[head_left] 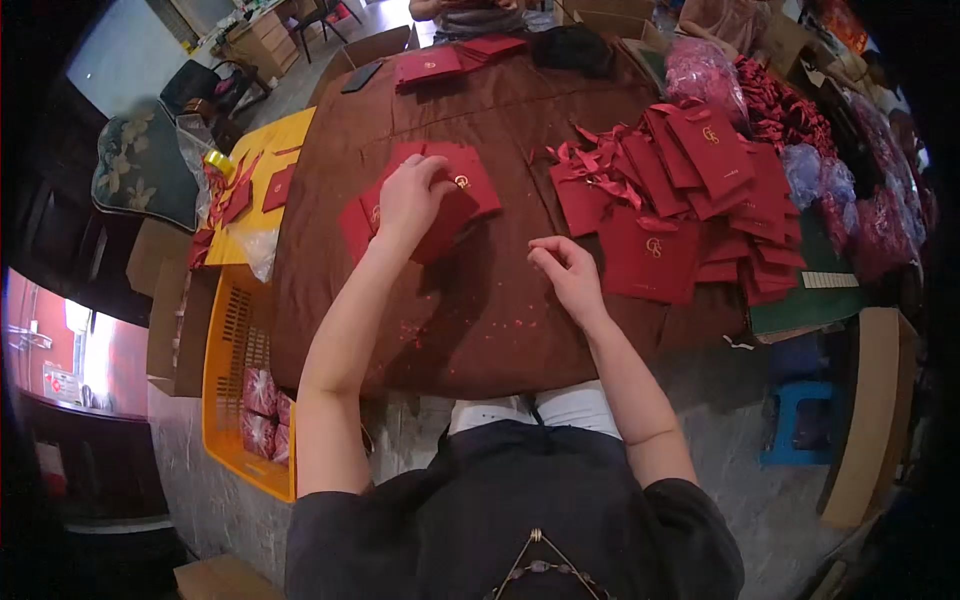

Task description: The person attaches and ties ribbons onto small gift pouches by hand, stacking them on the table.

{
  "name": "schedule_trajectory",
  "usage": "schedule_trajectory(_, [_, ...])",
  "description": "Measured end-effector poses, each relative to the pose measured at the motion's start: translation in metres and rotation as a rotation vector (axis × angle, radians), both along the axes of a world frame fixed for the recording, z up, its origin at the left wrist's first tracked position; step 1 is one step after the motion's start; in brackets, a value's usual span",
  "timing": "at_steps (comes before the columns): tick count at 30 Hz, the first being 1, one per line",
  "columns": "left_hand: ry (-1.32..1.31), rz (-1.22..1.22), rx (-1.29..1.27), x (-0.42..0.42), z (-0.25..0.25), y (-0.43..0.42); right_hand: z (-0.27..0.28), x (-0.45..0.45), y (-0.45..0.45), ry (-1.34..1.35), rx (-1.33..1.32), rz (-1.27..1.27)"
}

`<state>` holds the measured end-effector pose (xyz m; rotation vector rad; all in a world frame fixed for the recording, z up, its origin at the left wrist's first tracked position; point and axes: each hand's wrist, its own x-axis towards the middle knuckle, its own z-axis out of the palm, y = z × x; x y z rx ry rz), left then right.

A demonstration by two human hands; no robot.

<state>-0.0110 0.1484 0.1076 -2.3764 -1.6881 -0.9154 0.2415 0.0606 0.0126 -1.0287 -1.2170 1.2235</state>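
Note:
My left hand [413, 200] is closed on a red gift bag [445, 222] at the left middle of the table, its palm hiding part of the grip. Other red bags with gold lettering [474, 172] lie flat beneath and around it. My right hand [568, 275] hovers over the brown cloth with thumb and fingertips pinched together; whatever may be between them is too small to see. Just right of it a large heap of red gift bags [655, 255] is spread, several with red ribbon handles [590, 165].
Brown cloth [480, 345] with red scraps covers the table. More red bags [430, 66], a dark phone-like slab [361, 77] and a black bundle [572, 50] lie at the far end. An orange crate [222, 400] stands left, a blue stool [800, 425] right. Another person [468, 15] sits opposite.

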Motion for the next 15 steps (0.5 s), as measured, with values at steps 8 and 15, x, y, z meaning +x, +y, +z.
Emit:
schedule_trajectory(8, [-0.823, 0.133, 0.017, -0.002, -0.025, -0.107, 0.017, -0.037, -0.001, 0.103, 0.116, 0.124])
schedule_trajectory(15, [-0.28, 0.236, 0.122, 0.005, -0.062, -0.133, -0.001, -0.05, -0.017, -0.164, 0.08, 0.035])
